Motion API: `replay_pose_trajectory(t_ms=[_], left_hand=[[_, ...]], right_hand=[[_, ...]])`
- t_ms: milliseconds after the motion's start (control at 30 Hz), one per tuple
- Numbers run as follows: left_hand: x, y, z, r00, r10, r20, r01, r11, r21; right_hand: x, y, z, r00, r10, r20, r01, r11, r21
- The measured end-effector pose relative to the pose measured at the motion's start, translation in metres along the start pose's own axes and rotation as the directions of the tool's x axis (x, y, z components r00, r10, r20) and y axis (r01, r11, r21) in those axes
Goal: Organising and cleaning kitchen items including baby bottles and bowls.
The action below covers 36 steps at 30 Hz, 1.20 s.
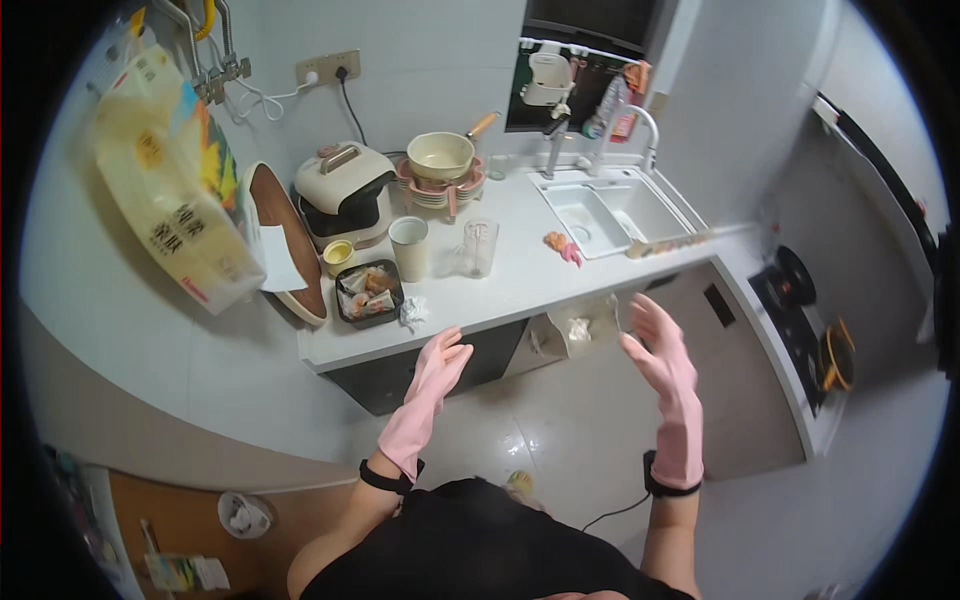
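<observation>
My left hand (441, 365), in a pink rubber glove, is raised just in front of the worktop's edge. It holds nothing, and its fingers are extended. Closest to it on the white worktop (495, 296) are a crumpled piece of white tissue (414, 313) and a black plastic tray (367, 321) with wrapped food packets in it. My right hand (664, 351) wears a matching glove and hovers in the air, empty, with thumb and fingers apart. Near it, a pale waste bin (556, 332) hangs at the cabinet front with something white inside.
A white double-bowl sink (626, 214) is set in the worktop, with orange and pink cloths (564, 247) beside it. Farther left stand a clear measuring cup (479, 251), a cream tumbler (409, 259), a cooker (346, 191) and a saucepan (441, 155). On the right is a hob (786, 330).
</observation>
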<state>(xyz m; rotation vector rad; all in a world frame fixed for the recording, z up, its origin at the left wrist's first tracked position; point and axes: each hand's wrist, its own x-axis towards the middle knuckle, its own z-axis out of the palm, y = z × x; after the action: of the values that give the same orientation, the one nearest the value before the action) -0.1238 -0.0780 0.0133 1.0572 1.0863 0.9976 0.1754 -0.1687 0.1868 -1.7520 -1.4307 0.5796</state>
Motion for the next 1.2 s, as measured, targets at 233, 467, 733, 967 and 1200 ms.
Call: replay_pose_trajectory(t_ms=[233,467,733,967,1200], left_hand=[[0.069,-0.021,-0.001,0.961,0.134,-0.243,-0.124,0.991,0.057],[0.181,-0.002,0.014,0.893,0.305,-0.33,-0.154,0.898,0.412],[0.254,-0.036,0.015,0.95,0.28,-0.139,-0.146,0.791,0.594],[0.252,-0.007,0.059,0.924,0.359,-0.131,-0.219,0.778,0.588],[0.246,0.062,0.164,0.924,0.378,-0.058,-0.274,0.76,0.589]], right_hand=[[0.198,-0.005,0.132,0.845,-0.281,0.455,0.439,0.851,-0.288],[0.289,0.043,0.26,0.753,-0.445,0.484,0.644,0.648,-0.407],[0.322,0.052,0.271,0.663,-0.346,0.664,0.719,0.543,-0.434],[0.336,0.058,0.211,0.619,-0.425,0.661,0.748,0.576,-0.33],[0.366,0.081,0.094,0.58,-0.629,0.519,0.789,0.592,-0.164]])
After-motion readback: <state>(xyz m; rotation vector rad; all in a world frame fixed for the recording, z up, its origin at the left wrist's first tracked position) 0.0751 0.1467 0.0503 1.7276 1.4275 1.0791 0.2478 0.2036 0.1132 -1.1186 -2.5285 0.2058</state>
